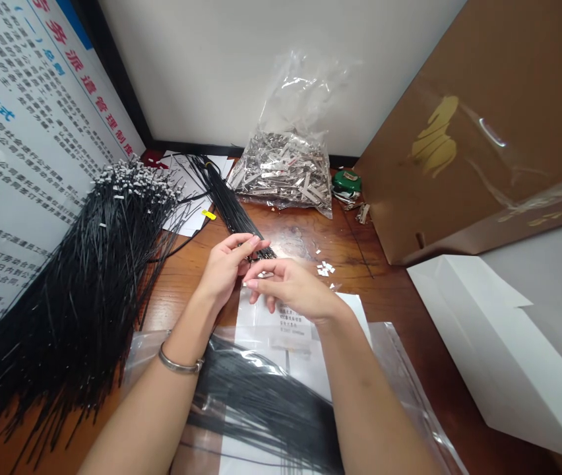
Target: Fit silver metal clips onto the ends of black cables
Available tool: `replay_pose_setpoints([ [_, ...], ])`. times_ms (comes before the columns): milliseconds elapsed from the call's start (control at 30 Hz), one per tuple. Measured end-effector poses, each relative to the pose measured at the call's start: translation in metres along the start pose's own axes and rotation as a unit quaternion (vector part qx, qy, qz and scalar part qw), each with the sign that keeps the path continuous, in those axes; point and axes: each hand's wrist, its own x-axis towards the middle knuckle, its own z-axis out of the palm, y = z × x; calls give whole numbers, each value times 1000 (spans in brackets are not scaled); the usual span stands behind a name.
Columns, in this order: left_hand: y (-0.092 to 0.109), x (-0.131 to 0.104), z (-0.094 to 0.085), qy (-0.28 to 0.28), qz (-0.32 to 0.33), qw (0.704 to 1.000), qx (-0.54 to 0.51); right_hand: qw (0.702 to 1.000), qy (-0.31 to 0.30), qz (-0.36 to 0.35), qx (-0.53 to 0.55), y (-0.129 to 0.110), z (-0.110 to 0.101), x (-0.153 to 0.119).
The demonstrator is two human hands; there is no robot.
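My left hand (225, 265) and my right hand (285, 284) are close together over the wooden table. The left fingers are closed in a pinch beside the end of a bundle of thin black cords (241, 214); what they grip is too small to name. A tiny white piece (245, 284) shows at my right fingertips, pinched between thumb and finger. Under my forearms lies a clear plastic bag of black cords (266, 396), with a printed white sheet (293, 323). Small white bits (325, 268) are scattered right of my hands.
At the left lies a large pile of black cords with white tips (88, 264). A clear bag of metal clips (283, 168) stands at the back, near a green tape measure (347, 182). Brown box (459, 152) and white box (499, 349) stand right.
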Motion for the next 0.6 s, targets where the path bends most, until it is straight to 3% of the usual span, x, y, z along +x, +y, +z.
replay_pose_setpoints([
  [600, 0, -2, -4, -21, 2, 1000, -12, 994, 14, -13, 108, -2, -11, -10],
])
